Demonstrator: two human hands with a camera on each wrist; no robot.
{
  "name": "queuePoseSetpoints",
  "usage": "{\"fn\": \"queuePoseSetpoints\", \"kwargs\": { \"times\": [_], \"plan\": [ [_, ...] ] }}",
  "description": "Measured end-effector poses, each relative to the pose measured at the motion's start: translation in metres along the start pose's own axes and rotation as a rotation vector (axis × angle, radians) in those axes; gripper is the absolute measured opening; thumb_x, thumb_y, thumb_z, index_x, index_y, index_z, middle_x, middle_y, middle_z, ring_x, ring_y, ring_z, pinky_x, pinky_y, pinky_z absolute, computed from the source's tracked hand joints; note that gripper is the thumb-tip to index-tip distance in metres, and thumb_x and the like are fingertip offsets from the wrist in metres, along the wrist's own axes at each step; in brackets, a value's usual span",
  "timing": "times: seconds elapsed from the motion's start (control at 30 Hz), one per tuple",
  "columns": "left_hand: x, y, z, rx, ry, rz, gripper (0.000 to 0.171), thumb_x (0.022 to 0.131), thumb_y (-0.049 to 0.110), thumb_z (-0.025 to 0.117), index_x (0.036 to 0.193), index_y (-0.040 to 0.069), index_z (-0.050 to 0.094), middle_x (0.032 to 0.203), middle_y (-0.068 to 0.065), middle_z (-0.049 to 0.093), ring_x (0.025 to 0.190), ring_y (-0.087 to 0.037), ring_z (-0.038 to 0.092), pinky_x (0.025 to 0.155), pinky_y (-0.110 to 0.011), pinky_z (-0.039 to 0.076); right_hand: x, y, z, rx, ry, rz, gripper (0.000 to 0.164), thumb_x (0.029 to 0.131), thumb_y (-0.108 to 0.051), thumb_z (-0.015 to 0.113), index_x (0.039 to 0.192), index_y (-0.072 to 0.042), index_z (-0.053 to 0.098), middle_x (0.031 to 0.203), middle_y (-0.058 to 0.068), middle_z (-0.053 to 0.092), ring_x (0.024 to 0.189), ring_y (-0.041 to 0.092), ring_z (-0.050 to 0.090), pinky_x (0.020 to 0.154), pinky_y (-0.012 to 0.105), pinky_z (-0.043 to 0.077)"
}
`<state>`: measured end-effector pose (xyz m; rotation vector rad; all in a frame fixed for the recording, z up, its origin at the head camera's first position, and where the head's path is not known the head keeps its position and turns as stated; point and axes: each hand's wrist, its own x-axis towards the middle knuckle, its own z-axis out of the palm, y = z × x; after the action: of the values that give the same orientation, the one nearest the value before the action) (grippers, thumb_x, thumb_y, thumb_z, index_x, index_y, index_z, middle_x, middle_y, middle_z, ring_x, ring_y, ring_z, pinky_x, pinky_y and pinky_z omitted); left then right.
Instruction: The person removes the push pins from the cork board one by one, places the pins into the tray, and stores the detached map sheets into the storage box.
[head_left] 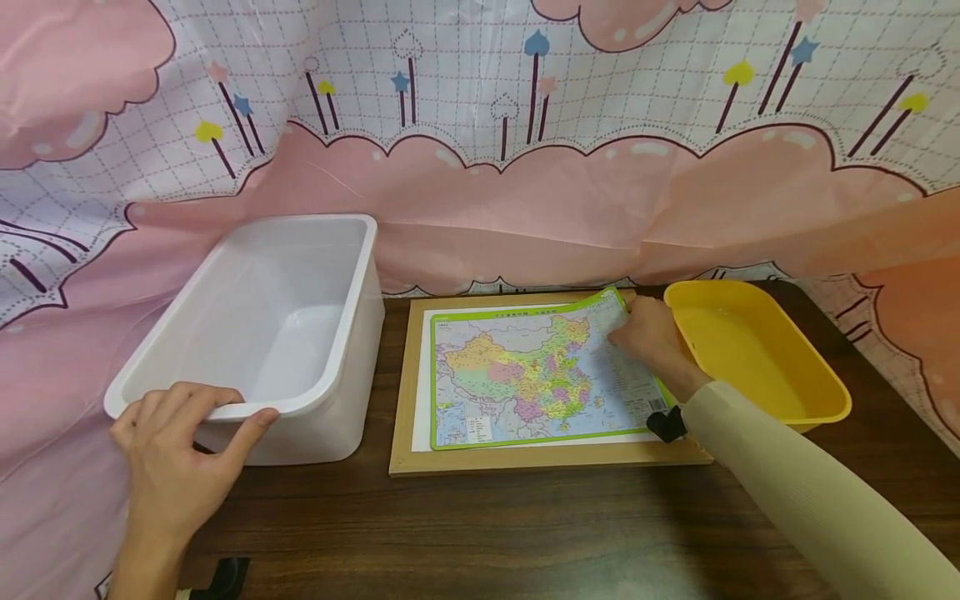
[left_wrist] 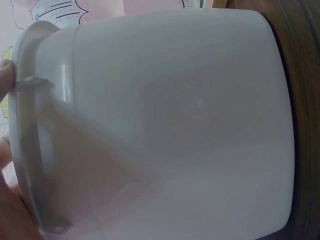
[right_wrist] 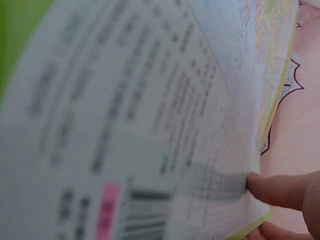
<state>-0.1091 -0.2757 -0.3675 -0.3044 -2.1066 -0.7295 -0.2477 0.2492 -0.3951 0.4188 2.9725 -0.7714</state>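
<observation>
A white plastic tub [head_left: 352, 342] stands on the left, and my left hand [head_left: 176, 450] grips its near rim, the fingers over the edge. In the left wrist view the tub's outer wall [left_wrist: 175, 125] fills most of the picture, with part of the hand at the left edge. My right hand [head_left: 652, 337] pinches the upper right corner of a green-edged map sheet [head_left: 517, 375]. That corner is lifted and bends upward, while the rest lies over a wood-framed white board [head_left: 401, 417]. The right wrist view shows the thumb [right_wrist: 280, 190] on the sheet's printed side and a finger behind it.
A shallow yellow basin [head_left: 757, 358] stands right of the board, beside the right forearm. All of it is on a dark wooden table [head_left: 525, 533]. A pink and white patterned cloth [head_left: 487, 200] hangs behind the table and along its left side.
</observation>
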Motion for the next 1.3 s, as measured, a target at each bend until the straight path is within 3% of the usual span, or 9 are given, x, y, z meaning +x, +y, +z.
{"fn": "queuePoseSetpoints", "kwargs": {
  "times": [0.23, 0.57, 0.87, 1.1, 1.3],
  "plan": [
    [0.001, 0.001, -0.001, 0.0, -0.008, -0.006, 0.083, 0.085, 0.085, 0.064, 0.086, 0.002, 0.074, 0.085, -0.012, 0.066, 0.1, 0.02, 0.032, 0.109, -0.027, 0.011, -0.008, 0.004, -0.007, 0.084, 0.072, -0.083, 0.045, 0.097, -0.006, 0.062, 0.138, 0.012, 0.061, 0.129, 0.033, 0.068, 0.099, 0.042, 0.068, 0.088, 0.05, 0.063],
    [0.002, 0.001, 0.001, 0.005, 0.004, 0.005, 0.083, 0.085, 0.084, 0.065, 0.085, 0.001, 0.075, 0.085, -0.011, 0.066, 0.099, 0.02, 0.032, 0.108, -0.027, 0.011, -0.02, 0.009, -0.021, 0.199, 0.157, -0.11, 0.041, 0.101, -0.014, 0.066, 0.138, 0.002, 0.067, 0.122, 0.027, 0.073, 0.098, 0.039, 0.073, 0.08, 0.042, 0.064],
    [0.002, 0.001, 0.001, 0.005, 0.005, 0.016, 0.083, 0.086, 0.083, 0.065, 0.085, 0.001, 0.074, 0.085, -0.013, 0.066, 0.098, 0.018, 0.031, 0.107, -0.027, 0.011, -0.027, 0.012, -0.036, 0.381, 0.088, -0.062, 0.041, 0.106, -0.02, 0.066, 0.145, -0.005, 0.064, 0.13, 0.021, 0.07, 0.103, 0.034, 0.071, 0.068, 0.014, 0.056],
    [0.002, 0.002, 0.001, -0.002, 0.0, 0.007, 0.083, 0.085, 0.083, 0.065, 0.085, 0.001, 0.074, 0.085, -0.013, 0.065, 0.099, 0.019, 0.031, 0.107, -0.028, 0.011, -0.032, 0.016, -0.044, 0.563, 0.028, -0.023, 0.046, 0.107, -0.024, 0.066, 0.15, -0.009, 0.061, 0.126, 0.012, 0.066, 0.09, 0.01, 0.068, 0.074, 0.016, 0.058],
    [0.001, 0.002, 0.0, 0.0, -0.001, 0.007, 0.083, 0.085, 0.084, 0.064, 0.085, 0.001, 0.074, 0.084, -0.013, 0.065, 0.099, 0.019, 0.031, 0.106, -0.028, 0.011, -0.035, 0.017, -0.055, 0.656, 0.021, -0.017, 0.048, 0.108, -0.022, 0.064, 0.153, -0.011, 0.058, 0.115, -0.002, 0.064, 0.09, 0.007, 0.067, 0.078, 0.017, 0.058]
  ]
}}
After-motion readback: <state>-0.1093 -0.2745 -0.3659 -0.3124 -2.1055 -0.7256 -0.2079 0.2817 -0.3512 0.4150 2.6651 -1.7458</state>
